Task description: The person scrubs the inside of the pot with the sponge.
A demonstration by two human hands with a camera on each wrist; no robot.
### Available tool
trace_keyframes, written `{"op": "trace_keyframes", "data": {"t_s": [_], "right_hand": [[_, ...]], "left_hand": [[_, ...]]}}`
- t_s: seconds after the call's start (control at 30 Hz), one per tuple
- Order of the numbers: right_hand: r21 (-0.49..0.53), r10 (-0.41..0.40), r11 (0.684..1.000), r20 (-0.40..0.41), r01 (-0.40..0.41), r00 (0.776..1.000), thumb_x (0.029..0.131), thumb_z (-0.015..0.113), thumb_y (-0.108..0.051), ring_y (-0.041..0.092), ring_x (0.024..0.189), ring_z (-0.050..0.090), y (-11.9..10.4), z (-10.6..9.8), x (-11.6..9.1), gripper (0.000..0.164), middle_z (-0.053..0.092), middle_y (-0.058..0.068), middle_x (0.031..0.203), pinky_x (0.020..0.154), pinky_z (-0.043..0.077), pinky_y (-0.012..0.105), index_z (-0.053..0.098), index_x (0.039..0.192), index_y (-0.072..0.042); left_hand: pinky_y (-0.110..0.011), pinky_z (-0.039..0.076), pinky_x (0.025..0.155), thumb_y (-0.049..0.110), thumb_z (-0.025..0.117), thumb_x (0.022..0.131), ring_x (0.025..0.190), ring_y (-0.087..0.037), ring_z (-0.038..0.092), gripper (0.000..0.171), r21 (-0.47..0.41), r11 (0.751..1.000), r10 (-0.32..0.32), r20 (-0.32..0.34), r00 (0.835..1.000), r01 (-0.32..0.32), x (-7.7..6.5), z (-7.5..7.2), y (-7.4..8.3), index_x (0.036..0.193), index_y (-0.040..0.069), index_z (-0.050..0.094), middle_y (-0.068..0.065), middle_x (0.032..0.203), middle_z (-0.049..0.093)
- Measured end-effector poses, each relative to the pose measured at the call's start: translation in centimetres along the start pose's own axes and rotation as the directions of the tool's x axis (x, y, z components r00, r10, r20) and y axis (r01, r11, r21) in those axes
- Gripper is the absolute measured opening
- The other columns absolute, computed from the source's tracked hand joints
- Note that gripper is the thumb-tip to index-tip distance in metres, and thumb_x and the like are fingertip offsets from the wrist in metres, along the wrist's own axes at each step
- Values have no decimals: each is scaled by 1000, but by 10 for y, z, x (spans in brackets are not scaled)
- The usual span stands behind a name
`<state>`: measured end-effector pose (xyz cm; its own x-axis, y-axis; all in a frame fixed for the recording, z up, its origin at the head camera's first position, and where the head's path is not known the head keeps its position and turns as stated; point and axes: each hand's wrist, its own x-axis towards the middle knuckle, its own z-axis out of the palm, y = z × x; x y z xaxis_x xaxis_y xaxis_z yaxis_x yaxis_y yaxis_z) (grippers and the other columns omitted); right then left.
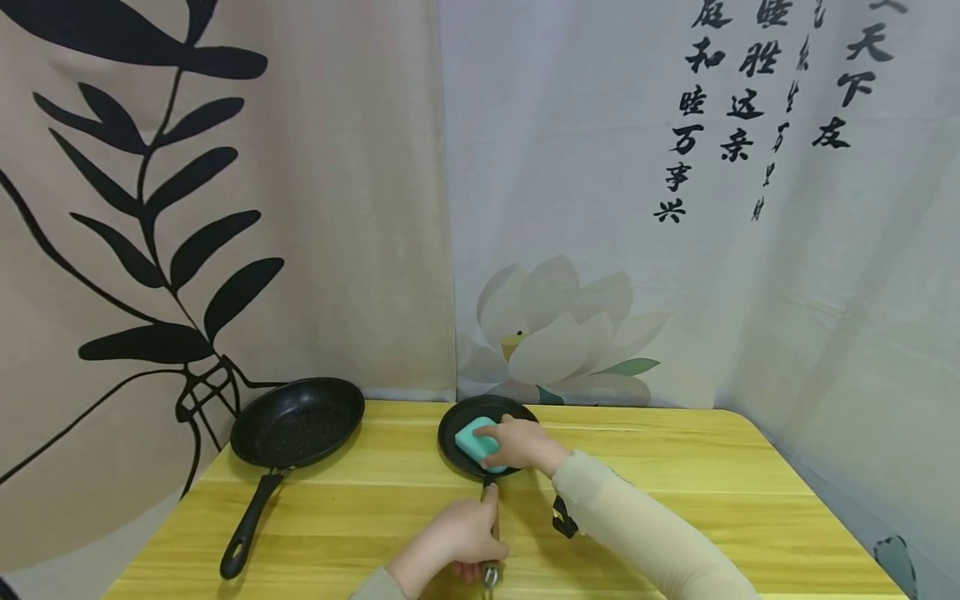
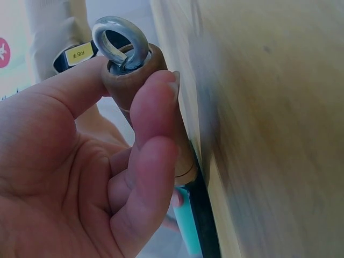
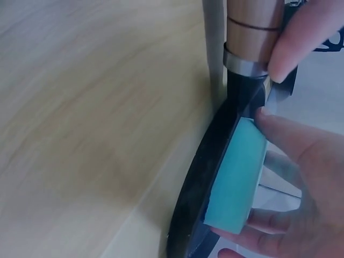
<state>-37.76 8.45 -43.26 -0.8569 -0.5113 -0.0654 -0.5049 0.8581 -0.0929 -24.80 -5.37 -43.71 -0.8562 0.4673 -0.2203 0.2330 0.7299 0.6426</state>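
Observation:
A small black frying pan (image 1: pixel 491 407) with a wooden handle (image 3: pixel 253 37) lies on the table, its handle pointing toward me. My left hand (image 1: pixel 467 533) grips that handle, the index finger stretched along it toward the pan. In the left wrist view a metal ring (image 2: pixel 124 40) sticks out of the handle's end by the thumb. With fingers and thumb my right hand (image 1: pixel 521 443) holds a teal sponge (image 1: pixel 472 440) against the inside of the pan. The right wrist view shows the sponge's edge between thumb and fingers, close to the handle's base.
To the left, a larger black frying pan (image 1: pixel 300 421) stands with its black handle (image 1: pixel 251 525) toward the front. The wooden table (image 1: pixel 675 467) ends at a printed curtain (image 1: pixel 360 208) behind. A black strap device (image 1: pixel 564 517) is on the right wrist.

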Motion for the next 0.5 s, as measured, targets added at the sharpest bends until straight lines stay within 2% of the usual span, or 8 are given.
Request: {"op": "trace_keyframes", "data": {"t_s": [0.13,0.37,0.5], "right_hand": [[-4,0,1000,-1,0,1000,84,72,-48,21,102,58,-3,1,1,57,55,7,130,72,51,36,56,137,-35],[-15,7,1000,-10,-7,1000,84,72,-49,21,100,58,-11,1,3,57,55,7,131,61,48,33,56,137,-37],[-8,10,1000,-13,-10,1000,84,71,-49,22,101,58,-14,-1,2,57,54,8,133,59,47,32,56,137,-36]], "left_hand": [[-33,48,37,20,70,82,38,-18,57,88,-1,1000,-4,-2,1000,4,0,0,-1,149,-11,22,-5,52,61],[-32,48,36,18,69,80,37,-16,56,87,-6,1000,13,-10,1000,-13,1,1,-2,147,-13,23,-3,50,60],[-33,49,37,18,69,80,37,-16,57,87,-11,1000,15,-4,1000,-15,0,0,-2,148,-12,23,-3,50,60]]}}
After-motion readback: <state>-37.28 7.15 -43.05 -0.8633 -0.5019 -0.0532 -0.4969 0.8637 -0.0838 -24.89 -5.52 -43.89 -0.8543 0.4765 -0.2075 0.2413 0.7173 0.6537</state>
